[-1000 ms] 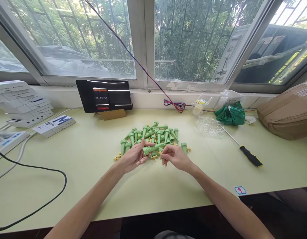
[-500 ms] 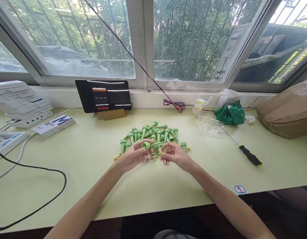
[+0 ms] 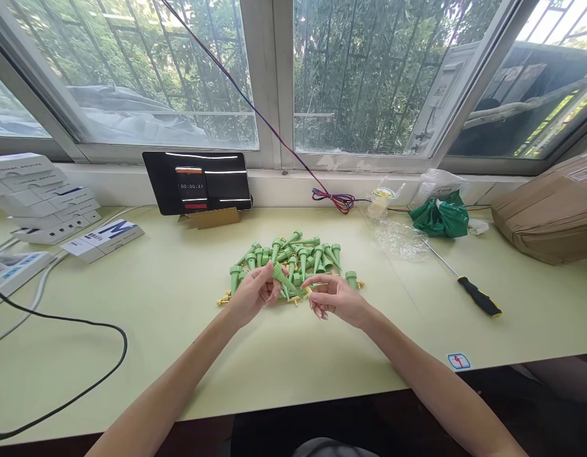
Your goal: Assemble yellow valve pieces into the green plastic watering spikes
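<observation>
Head view: green spike (image 3: 283, 277) and yellow piece (image 3: 308, 291) held near the pile (image 3: 303, 257).
Spike is pinched by left hand (image 3: 254, 294); piece is pinched by right hand (image 3: 339, 297), other fingers loose. Fitting step judged; spike-to-piece alignment apparently called for.

Forearms (image 3: 179, 374) slant in from seven and five o'clock; left hand (image 3: 255, 293) pinches toward two, right hand (image 3: 339, 298) toward ten.

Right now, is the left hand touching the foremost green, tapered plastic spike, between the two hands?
Touching. The head view shows the left hand holding the green spike by its wide end, thumb against it.
</observation>
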`<state>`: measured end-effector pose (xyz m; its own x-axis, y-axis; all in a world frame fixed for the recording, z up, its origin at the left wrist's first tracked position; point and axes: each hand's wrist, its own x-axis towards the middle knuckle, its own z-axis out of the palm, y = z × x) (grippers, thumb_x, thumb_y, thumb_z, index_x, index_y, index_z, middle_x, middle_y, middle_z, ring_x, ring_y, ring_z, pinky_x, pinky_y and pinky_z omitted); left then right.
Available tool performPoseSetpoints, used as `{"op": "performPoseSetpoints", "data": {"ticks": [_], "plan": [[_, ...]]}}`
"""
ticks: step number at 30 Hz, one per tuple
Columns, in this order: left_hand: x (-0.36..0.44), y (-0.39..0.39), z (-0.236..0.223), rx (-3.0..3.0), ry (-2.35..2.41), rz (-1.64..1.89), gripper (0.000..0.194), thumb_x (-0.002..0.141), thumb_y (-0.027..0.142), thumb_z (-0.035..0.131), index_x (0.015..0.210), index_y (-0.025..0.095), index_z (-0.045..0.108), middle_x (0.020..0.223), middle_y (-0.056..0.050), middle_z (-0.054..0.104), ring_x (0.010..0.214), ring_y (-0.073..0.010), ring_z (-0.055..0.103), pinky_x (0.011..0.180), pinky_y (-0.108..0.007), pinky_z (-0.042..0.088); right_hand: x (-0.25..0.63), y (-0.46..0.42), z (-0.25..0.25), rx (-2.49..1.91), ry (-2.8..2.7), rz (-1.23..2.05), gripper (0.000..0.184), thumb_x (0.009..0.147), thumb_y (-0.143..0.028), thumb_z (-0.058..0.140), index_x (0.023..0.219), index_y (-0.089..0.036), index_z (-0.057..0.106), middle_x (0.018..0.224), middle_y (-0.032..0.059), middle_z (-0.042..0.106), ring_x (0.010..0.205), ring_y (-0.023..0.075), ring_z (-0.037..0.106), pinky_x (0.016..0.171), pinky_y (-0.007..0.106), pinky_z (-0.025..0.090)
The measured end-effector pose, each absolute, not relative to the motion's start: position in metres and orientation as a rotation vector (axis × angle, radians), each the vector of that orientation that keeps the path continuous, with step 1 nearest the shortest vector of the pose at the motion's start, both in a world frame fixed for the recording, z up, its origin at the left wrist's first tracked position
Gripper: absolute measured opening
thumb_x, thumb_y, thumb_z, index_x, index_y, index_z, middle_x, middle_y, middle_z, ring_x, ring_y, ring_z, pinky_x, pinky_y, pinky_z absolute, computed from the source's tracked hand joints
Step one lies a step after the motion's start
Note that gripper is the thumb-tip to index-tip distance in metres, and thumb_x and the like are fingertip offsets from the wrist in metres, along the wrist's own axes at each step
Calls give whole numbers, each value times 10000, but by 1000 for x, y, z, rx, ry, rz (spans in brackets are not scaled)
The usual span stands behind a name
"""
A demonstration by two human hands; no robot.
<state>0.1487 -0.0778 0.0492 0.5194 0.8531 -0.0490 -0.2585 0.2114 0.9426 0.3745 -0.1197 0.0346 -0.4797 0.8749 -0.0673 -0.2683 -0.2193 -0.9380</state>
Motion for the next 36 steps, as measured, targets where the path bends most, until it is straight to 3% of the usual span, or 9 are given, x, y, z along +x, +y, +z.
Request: {"op": "performPoseSetpoints", "data": {"ticks": [7,13,20,27,36], "plan": [[148,-76,46,1056,704,865,549,899,659,473,814,140,631,448,31,473,373,-63,332,421,-206,269,376,-117,35,-744,-1060,1854,399,702,-382,850,901,-193,560,648,-29,643,503,83,561,452,190,399],[152,-80,47,1007,687,752,569,903,672,440,751,144,586,628,2,525,417,-49,353,418,-202,277,377,-116,37,-737,-946,1838,348,687,-381,866,825,-170,626,666,-29,620,525,53,531,471,174,391],[157,-84,44,1060,667,736,495,881,632,529,948,151,628,676,7,551,389,-35,339,386,-188,230,375,-115,35,-705,-965,1804,275,714,-346,850,872,-162,719,725,2,667,581,75,563,534,210,446],[162,-88,39,1081,549,701,400,895,484,619,1112,150,650,745,-11,572,447,-45,382,438,-213,302,367,-120,30,-748,-1112,1590,327,767,-457,782,835,-165,651,674,10,667,500,117,596,442,242,446],[163,-90,33,1123,562,696,390,921,456,594,1200,185,581,745,-12,579,485,-63,390,483,-224,302,360,-126,31,-812,-1304,1320,339,834,-490,700,780,-173,595,614,-7,621,427,110,560,398,255,456]]}}
